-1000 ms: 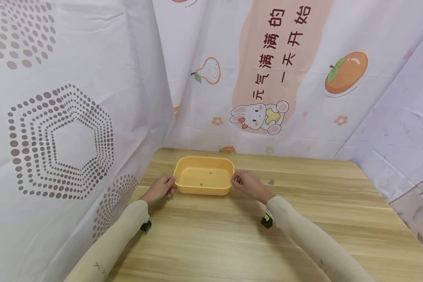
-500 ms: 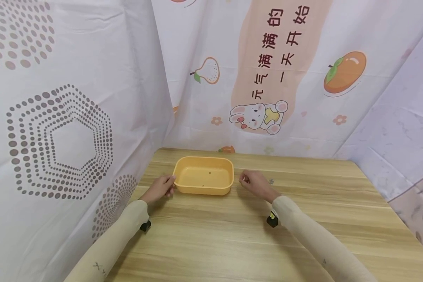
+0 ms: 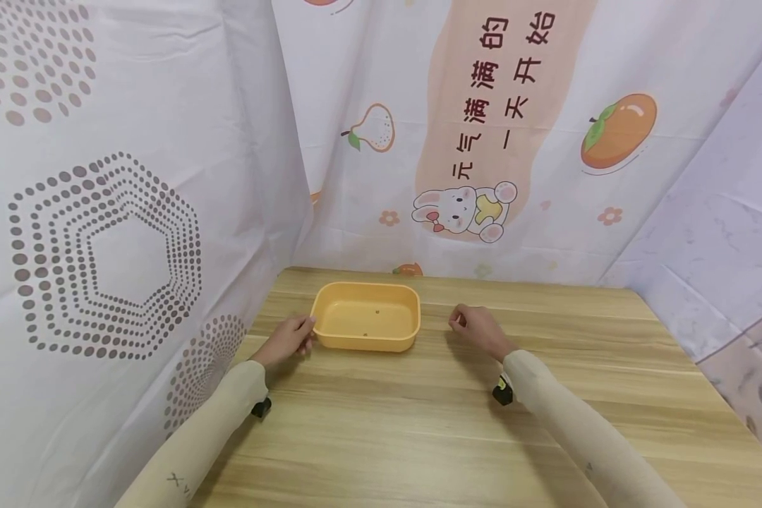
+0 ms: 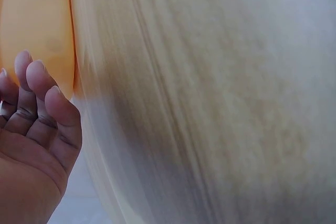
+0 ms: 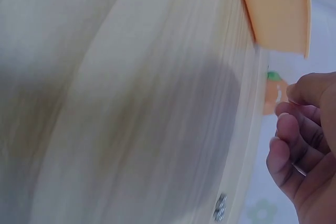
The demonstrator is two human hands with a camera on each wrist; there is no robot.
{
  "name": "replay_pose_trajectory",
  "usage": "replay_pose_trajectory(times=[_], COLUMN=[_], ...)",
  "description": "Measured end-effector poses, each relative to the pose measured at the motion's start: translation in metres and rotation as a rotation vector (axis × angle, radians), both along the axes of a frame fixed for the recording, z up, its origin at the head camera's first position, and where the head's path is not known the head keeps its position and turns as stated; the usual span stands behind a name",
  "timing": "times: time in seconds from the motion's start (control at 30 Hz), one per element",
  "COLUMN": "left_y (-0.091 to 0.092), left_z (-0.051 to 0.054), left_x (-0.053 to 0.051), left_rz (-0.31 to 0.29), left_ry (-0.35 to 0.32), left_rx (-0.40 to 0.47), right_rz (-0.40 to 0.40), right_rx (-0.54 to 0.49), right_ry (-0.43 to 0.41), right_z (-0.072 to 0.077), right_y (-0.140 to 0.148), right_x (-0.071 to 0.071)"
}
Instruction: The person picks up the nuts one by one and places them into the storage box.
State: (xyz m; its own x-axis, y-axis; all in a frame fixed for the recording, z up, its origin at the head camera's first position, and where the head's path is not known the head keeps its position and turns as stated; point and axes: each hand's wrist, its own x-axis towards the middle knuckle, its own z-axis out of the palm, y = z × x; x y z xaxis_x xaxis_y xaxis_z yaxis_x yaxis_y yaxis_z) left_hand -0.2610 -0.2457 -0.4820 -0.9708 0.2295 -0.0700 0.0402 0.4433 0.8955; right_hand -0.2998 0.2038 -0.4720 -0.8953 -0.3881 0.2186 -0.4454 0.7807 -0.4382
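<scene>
An orange-yellow plastic tray (image 3: 365, 347) with rounded corners sits on the wooden table. My left hand (image 3: 288, 340) holds its left rim between thumb and fingers. In the left wrist view the curled fingertips (image 4: 39, 72) lie against the tray's outer wall (image 4: 42, 19). Two tiny dark pieces, one of them a small speck (image 3: 377, 312), lie on the tray floor, too small to identify. To the right of the tray hovers my right hand (image 3: 480, 331), its fingers loosely bent with nothing visible between them. Small shiny metal pieces, nut-like (image 5: 220, 207), lie on the table below it; the head view hides them.
The wooden table (image 3: 381, 423) extends toward me and to the right. A patterned white curtain (image 3: 133, 212) hangs close along the left side, and a printed cloth (image 3: 355, 197) covers the back. Another cloth (image 3: 711, 282) hangs at the right.
My right hand has let go of the tray's right rim and moved to the right, now covering the small metal pieces in the head view. The left hand stays at the left rim.
</scene>
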Motion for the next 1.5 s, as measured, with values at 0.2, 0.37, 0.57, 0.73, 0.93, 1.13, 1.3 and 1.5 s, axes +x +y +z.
replay_pose_trajectory(times=[0.2, 0.37, 0.57, 0.73, 0.93, 1.13, 1.3, 1.5], left_y=[0.000, -0.001, -0.001, -0.001, -0.002, -0.002, -0.004, -0.003], left_z=[0.002, 0.001, 0.000, 0.001, 0.000, 0.000, -0.003, -0.003], left_x=[0.000, 0.000, -0.002, -0.001, 0.000, 0.000, -0.002, -0.002], left_rz=[-0.007, -0.009, -0.006, -0.010, -0.007, -0.013, -0.002, -0.004], left_ry=[0.007, -0.002, -0.008, -0.005, -0.002, 0.005, 0.007, 0.007], left_rx=[-0.004, -0.002, 0.005, 0.006, 0.016, 0.017, 0.012, -0.009], right_rz=[-0.029, -0.061, -0.087, -0.114, -0.126, -0.183, -0.213, -0.247], right_rx=[0.006, 0.023, 0.042, 0.051, 0.042, 0.034, 0.044, 0.060], right_ry=[-0.010, -0.025, -0.037, -0.052, -0.060, -0.094, -0.111, -0.110], right_z=[-0.006, -0.011, -0.012, -0.014, -0.018, -0.021, -0.022, -0.020], right_y=[0.015, 0.027, 0.038, 0.049, 0.062, 0.071, 0.074, 0.077], right_x=[-0.006, -0.010, -0.011, -0.011, -0.011, -0.013, -0.013, -0.010])
